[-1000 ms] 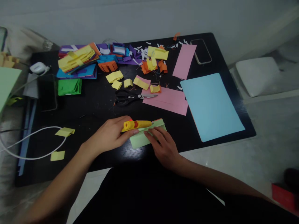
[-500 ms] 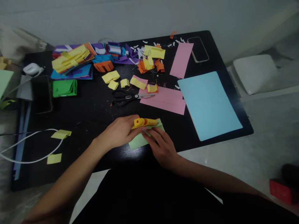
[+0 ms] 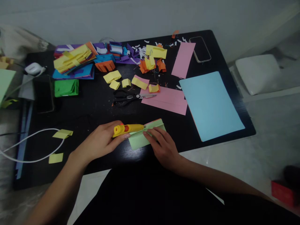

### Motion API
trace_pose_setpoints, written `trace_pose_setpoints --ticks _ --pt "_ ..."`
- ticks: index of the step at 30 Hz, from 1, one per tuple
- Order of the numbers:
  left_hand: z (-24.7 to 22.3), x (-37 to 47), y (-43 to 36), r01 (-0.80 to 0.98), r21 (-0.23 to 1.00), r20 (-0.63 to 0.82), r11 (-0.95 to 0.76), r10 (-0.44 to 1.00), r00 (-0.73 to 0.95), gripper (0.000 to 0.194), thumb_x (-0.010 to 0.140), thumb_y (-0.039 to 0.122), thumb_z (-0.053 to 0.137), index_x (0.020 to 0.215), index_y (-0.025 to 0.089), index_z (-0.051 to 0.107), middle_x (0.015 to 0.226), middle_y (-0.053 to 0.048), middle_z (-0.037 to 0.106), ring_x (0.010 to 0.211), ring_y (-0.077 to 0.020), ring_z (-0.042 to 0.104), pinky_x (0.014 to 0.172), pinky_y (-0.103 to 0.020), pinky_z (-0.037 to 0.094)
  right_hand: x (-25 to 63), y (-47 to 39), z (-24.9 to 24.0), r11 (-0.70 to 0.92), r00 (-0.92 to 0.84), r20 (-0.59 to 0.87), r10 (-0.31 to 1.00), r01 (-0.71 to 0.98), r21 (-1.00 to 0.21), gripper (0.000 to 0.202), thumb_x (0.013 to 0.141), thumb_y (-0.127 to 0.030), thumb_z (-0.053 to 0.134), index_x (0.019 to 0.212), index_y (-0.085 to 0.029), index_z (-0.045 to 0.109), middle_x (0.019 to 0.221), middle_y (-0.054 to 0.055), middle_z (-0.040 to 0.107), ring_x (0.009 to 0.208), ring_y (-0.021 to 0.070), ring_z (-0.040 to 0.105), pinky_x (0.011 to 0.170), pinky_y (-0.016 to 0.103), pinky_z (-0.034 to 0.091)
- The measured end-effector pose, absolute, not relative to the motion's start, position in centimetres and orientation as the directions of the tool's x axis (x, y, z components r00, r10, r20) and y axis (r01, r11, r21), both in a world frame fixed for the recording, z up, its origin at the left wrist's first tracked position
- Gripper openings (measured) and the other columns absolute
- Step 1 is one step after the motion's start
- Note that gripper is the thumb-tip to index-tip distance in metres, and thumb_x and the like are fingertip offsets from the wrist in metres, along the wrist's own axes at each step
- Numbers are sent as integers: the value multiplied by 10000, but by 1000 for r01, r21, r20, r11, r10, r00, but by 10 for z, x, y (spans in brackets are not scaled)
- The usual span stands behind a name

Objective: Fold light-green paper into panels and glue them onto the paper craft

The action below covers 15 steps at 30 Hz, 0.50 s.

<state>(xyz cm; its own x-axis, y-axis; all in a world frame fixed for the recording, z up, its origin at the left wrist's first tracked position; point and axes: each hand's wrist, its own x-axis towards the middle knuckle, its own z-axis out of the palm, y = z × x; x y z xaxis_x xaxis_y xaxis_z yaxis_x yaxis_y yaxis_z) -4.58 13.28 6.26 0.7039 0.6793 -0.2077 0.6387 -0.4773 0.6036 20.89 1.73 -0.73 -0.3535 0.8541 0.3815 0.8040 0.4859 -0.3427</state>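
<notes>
My left hand [image 3: 102, 137] is closed round a yellow utility knife [image 3: 130, 128] with an orange slider. Its narrow tip points right, at the fold of a light green paper [image 3: 138, 142] near the table's front edge. My right hand [image 3: 164, 145] holds that paper from the right, its bent fingers pressed on the folded part. An orange edge shows behind the green sheet. Beyond my hands lie black-handled scissors [image 3: 126, 98], their blades over a pink paper [image 3: 164, 104].
Light blue sheets [image 3: 211, 106] lie to the right, a phone [image 3: 200, 50] behind them. Folded yellow pieces [image 3: 112, 76], paper scraps [image 3: 140, 51], a green bundle [image 3: 67, 87] and a stack of colored papers [image 3: 72, 59] fill the back. A white cable [image 3: 35, 132] loops at left.
My left hand has drawn the yellow knife leftward along the green paper, uncovering more of the fold. My right hand has stayed on the paper.
</notes>
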Motion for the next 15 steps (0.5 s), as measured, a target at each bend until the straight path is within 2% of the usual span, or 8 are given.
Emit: trace_pose_setpoints --ticks 6,15 --pt "54 -50 130 677 581 -227 -452 709 668 444 1078 548 424 955 201 672 913 -53 681 784 -195 670 723 -328 521 210 17 -7 472 -347 368 863 813 -341 499 1031 -56 516 1517 -154 575 1347 139 707 1341 286 579 1093 450 571" --pt "61 -60 129 643 624 -208 -444 699 685 349 1063 504 497 937 225 664 911 -33 708 770 -179 689 707 -293 528 210 18 -8 473 -349 363 864 808 -350 512 1026 -46 523 1525 -150 564 1345 141 704 1339 287 582 1109 461 573"
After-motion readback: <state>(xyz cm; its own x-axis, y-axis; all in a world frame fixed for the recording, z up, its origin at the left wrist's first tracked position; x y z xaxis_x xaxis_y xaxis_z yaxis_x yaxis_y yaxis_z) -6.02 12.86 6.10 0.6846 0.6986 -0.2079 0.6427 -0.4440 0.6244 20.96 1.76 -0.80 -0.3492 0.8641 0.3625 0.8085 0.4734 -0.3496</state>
